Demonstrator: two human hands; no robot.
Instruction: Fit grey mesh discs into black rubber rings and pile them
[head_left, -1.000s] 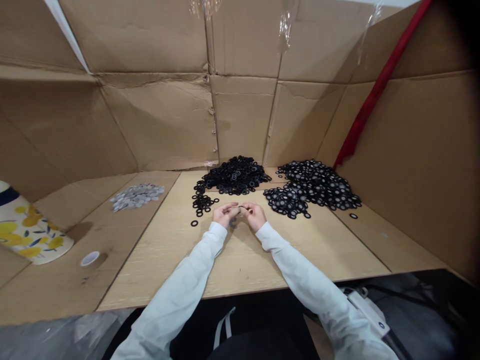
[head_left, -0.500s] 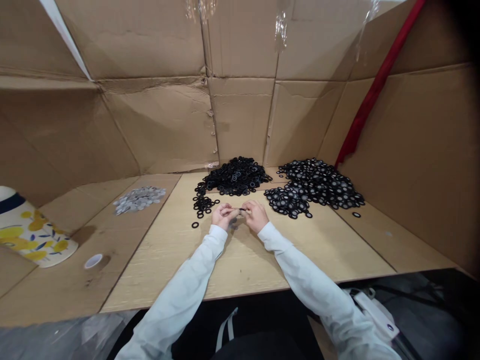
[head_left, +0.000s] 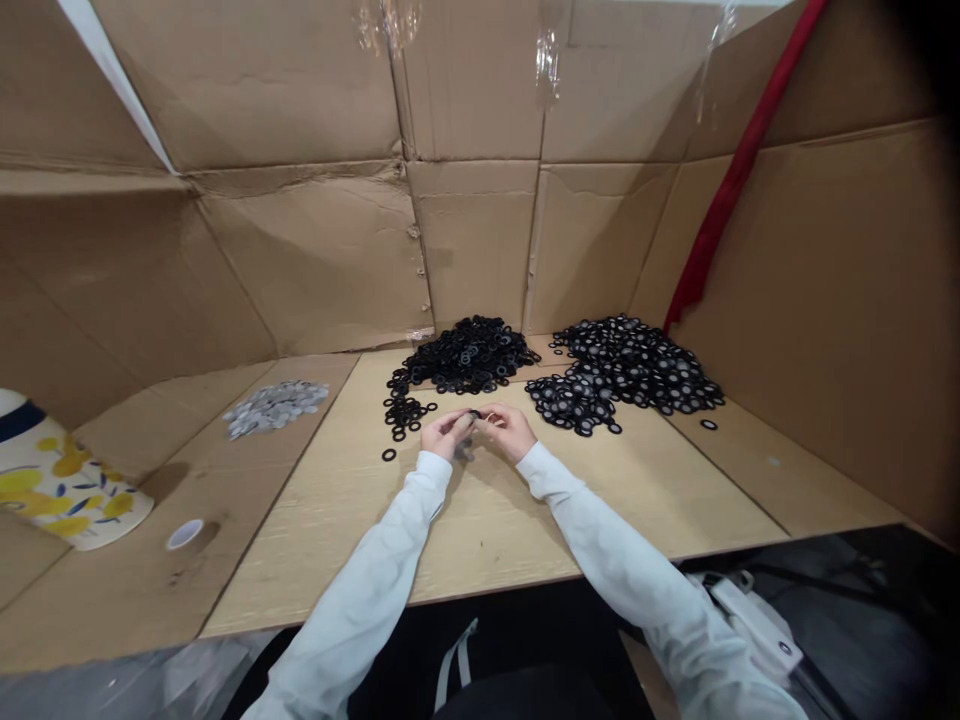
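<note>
My left hand (head_left: 444, 433) is closed on a black ring (head_left: 475, 414) at the middle of the pale board. Close beside it on the right, my right hand (head_left: 508, 431) has its fingers pinched near the ring; what they grip is too small to make out. Small clear-grey discs (head_left: 465, 450) lie just under the hands, partly hidden. Behind the hands rises a heap of plain black rings (head_left: 480, 352), with loose rings (head_left: 403, 412) trailing to its left. To the right spreads a pile of black rings with grey centres (head_left: 630, 370).
Grey discs (head_left: 276, 407) lie in a pile at the left. A floral container (head_left: 71, 475) and a white tape roll (head_left: 185, 534) stand farther left. Cardboard walls (head_left: 480, 240) enclose the back and sides, with a red strip (head_left: 739, 180) at the right.
The ring between my hands now sits nearer my left fingers, and my right fingertips have shifted slightly. The camera view has moved a little.
</note>
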